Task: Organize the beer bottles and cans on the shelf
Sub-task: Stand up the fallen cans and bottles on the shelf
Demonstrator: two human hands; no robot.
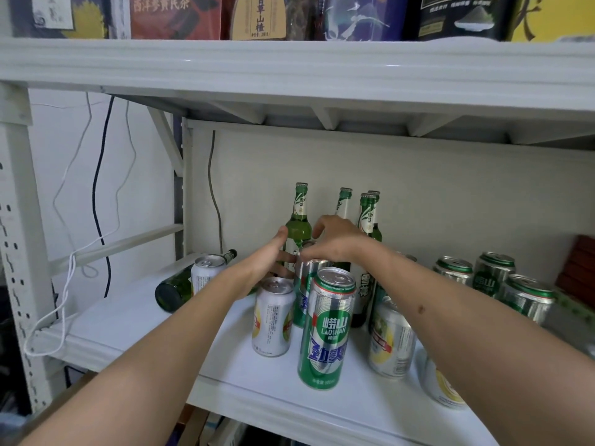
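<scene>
On the white shelf, my left hand wraps around the lower body of an upright green beer bottle, thumb against its left side. My right hand arches with spread fingers over the top of a tall green can just behind the front one; I cannot see it gripping. More green bottles stand behind it. A tall green Laoshan can stands in front, a white can to its left, and a white-yellow can to its right. A dark bottle lies on its side at the left.
Another white can stands by the lying bottle. Three green cans cluster at the right, a pale can near the front edge. The upper shelf hangs low overhead. Cables dangle left; a red box sits far right.
</scene>
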